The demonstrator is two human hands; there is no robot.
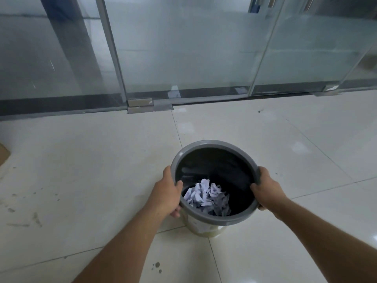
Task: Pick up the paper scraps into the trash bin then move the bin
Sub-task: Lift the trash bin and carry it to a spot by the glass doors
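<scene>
A round trash bin with a grey rim, dark inside and pale outer wall is in the lower middle of the view, above the tiled floor. Crumpled white paper scraps lie in a heap at its bottom. My left hand grips the rim on its left side, thumb over the edge and fingers underneath. My right hand grips the rim on the right side in the same way. Whether the bin's base touches the floor is hidden by the bin itself.
A frosted glass wall with a metal-framed glass door runs across the far side, with a dark threshold strip along its base. A brown cardboard corner shows at the left edge. Pale floor tiles carry smudges and dark spots.
</scene>
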